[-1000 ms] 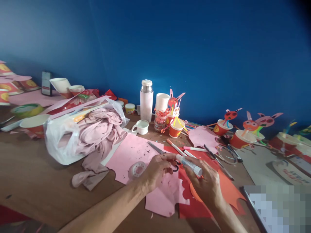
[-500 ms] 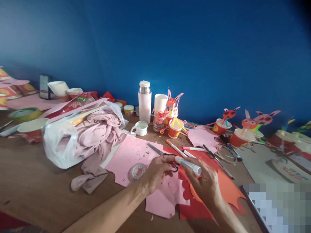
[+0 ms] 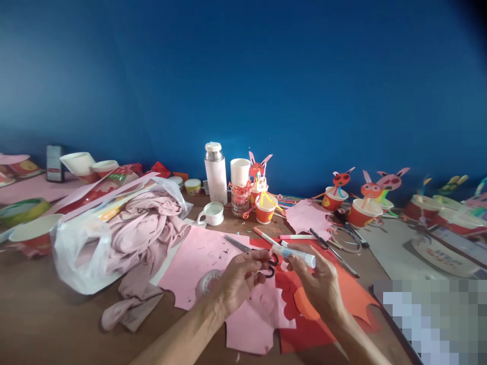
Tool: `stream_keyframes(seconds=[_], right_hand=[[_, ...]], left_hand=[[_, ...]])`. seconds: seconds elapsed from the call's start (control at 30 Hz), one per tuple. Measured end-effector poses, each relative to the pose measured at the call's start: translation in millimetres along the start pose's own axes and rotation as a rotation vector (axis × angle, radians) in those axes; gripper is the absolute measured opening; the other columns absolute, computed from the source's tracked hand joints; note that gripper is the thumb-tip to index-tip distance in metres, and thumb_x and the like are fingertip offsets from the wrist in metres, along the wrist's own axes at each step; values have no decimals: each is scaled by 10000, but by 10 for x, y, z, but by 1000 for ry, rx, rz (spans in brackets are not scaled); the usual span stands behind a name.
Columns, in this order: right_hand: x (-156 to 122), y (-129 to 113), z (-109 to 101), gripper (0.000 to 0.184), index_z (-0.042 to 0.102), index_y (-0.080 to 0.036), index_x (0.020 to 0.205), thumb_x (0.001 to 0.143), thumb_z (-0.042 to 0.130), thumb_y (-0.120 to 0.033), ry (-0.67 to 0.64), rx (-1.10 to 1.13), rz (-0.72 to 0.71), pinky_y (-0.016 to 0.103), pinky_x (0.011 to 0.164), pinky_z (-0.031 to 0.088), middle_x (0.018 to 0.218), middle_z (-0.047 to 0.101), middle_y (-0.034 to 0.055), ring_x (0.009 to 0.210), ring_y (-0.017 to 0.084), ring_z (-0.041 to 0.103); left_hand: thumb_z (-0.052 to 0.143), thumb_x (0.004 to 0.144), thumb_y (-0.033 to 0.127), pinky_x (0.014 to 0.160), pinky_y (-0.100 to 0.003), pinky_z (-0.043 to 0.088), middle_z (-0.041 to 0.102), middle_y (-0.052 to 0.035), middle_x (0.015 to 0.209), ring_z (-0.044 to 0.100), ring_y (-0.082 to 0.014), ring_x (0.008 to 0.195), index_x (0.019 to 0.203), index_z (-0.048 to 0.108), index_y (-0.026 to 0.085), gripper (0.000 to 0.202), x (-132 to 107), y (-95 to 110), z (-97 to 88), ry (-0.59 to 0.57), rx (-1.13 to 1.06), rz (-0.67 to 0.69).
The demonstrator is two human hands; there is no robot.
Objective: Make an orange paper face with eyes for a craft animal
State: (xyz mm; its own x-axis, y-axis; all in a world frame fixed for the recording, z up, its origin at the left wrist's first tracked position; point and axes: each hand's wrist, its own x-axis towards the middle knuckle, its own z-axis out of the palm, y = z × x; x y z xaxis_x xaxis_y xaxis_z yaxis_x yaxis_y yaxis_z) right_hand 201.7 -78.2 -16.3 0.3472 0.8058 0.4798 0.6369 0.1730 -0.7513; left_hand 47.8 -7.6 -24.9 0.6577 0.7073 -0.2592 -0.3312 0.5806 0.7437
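Right grip: the right hand (image 3: 321,286) is closed round a white tube (image 3: 300,256); the tube is held roughly level above the red paper (image 3: 308,332).
Left grip: the left hand (image 3: 239,276) is clenched on the scissors (image 3: 236,244) (black handles); the blades are pointed up-left over the pink paper (image 3: 194,253).
Between hands: the tube's left end is held just beside the handles; contact cannot be told.
Surroundings: a tape roll (image 3: 207,281) is laid near the left hand; orange paper (image 3: 355,299) is spread beneath the right hand.

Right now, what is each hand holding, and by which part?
Left hand holds the scissors by their black handles; right hand grips the glue tube around its middle.
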Motion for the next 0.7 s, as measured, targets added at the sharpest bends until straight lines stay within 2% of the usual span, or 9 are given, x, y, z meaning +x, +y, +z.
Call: stream_keyframes(seconds=[0.1, 0.2, 0.3, 0.47, 0.57, 0.7], right_hand=[[-18, -2, 31, 214, 650, -169, 875, 823, 515, -327, -25, 42, 17, 255, 556, 523, 672, 703, 32, 590, 167, 656], [-34, 0, 47, 222, 650, -168, 878, 829, 512, -335, -36, 49, 29, 263, 565, 528, 686, 703, 38, 602, 170, 658], [-37, -9, 49, 221, 650, -172, 883, 833, 515, -340, -42, 47, 47, 253, 543, 526, 699, 709, 40, 607, 171, 664], [-32, -62, 42, 203, 665, -175, 865, 809, 542, -327, -40, 41, 36, 249, 543, 522, 684, 707, 35, 601, 168, 660], [-28, -77, 34, 200, 671, -175, 860, 805, 546, -322, -38, 40, 32, 242, 518, 517, 658, 705, 30, 571, 164, 654], [-23, -32, 29, 212, 658, -177, 873, 823, 527, -336, -37, 64, 47, 257, 551, 530, 695, 711, 31, 606, 171, 663]], left_hand=[[719, 584, 229, 578, -217, 346, 621, -39, 710, 521, -107, 627, 814, 680, 114, 260, -3, -11, 11, 17, 89, 65], [712, 622, 297, 558, -221, 343, 610, -32, 706, 486, -101, 581, 831, 666, 115, 281, -5, -17, 14, 85, 283, 187], [686, 654, 338, 566, -223, 364, 615, -44, 767, 480, -108, 591, 824, 652, 117, 281, -9, -18, 15, 126, 472, 281], [634, 699, 338, 628, -225, 391, 588, -28, 763, 520, -145, 698, 732, 630, 148, 193, -14, -25, 18, 166, 642, 385], [616, 700, 344, 582, -220, 373, 569, -18, 750, 493, -132, 649, 639, 603, 156, 198, -25, -5, 30, 192, 684, 379], [622, 676, 356, 490, -205, 306, 490, 25, 585, 387, -90, 496, 625, 563, 157, 214, -48, 42, 51, 210, 604, 296]])
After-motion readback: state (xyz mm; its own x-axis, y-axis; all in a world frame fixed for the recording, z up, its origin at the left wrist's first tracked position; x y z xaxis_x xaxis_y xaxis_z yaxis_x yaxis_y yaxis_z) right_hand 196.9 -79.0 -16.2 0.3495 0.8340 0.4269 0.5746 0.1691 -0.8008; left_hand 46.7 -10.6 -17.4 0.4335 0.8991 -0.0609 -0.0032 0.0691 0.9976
